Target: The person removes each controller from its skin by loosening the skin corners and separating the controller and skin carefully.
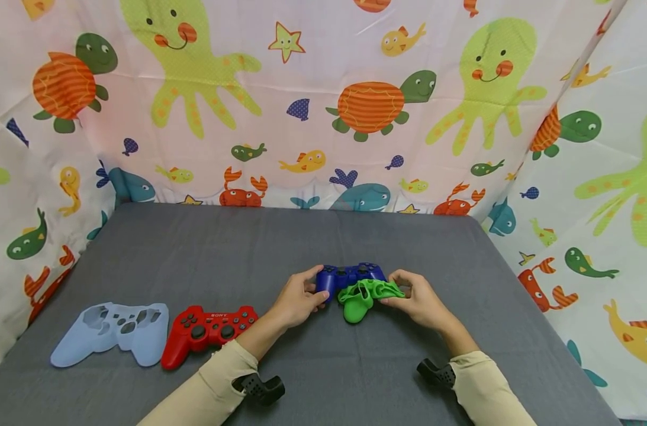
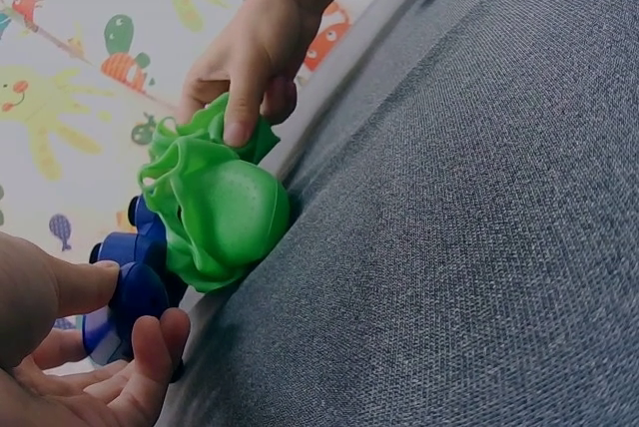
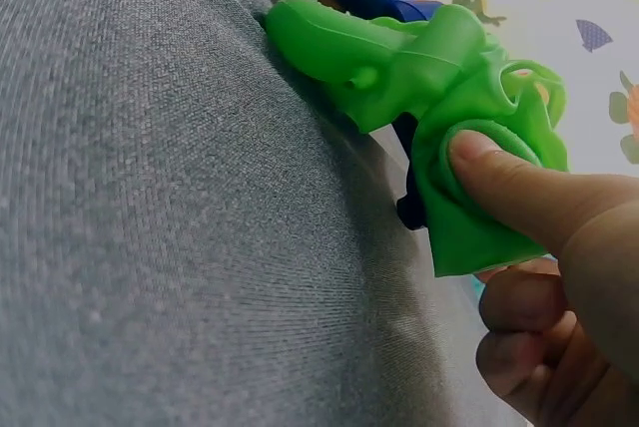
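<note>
A blue game controller (image 1: 328, 279) is held by its left grip in my left hand (image 1: 300, 297), thumb on the near side. In the left wrist view the fingers curl about that blue grip (image 2: 138, 297). My right hand (image 1: 420, 299) pinches a crumpled green silicone controller cover (image 1: 357, 305) between thumb and fingers. In the right wrist view the thumb presses into the green cover (image 3: 439, 73). The cover overlaps the controller's near side and right part, and one of its rounded grip ends hangs toward me. Part of the controller is hidden behind it.
Left of my hands, a red Sony controller (image 1: 212, 326) lies on the grey cloth-covered table (image 1: 355, 378). Beside it lies a light blue silicone cover (image 1: 112, 334), their edges close together. A curtain (image 1: 312, 71) printed with sea animals surrounds the table's back and sides.
</note>
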`<state>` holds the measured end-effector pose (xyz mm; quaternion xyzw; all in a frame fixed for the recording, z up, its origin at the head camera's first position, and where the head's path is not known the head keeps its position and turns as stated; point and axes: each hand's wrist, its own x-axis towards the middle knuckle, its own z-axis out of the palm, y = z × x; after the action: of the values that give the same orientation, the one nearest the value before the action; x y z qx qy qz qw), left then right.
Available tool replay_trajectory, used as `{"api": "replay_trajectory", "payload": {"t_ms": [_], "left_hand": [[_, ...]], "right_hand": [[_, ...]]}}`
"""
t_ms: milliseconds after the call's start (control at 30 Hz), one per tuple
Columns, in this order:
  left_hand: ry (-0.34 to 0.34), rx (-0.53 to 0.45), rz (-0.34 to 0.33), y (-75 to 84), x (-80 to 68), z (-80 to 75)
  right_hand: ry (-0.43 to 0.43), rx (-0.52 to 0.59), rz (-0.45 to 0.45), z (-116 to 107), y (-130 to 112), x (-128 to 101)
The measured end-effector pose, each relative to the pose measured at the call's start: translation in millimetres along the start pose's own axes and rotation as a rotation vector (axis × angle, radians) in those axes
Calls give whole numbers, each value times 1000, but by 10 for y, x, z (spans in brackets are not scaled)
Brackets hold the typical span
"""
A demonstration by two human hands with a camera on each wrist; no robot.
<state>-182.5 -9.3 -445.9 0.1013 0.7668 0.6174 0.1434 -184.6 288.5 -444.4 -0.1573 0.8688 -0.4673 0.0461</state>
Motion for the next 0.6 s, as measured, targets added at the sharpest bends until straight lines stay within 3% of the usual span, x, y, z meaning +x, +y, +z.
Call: {"api": "replay_trajectory", "payload": {"t_ms": [333, 600], "left_hand": [[12, 30, -2, 11, 8, 14], [36, 104, 8, 33, -20, 25]], "right_hand": [[6, -55, -45, -45, 23, 4], [-158, 23, -116, -165, 96, -10]]}}
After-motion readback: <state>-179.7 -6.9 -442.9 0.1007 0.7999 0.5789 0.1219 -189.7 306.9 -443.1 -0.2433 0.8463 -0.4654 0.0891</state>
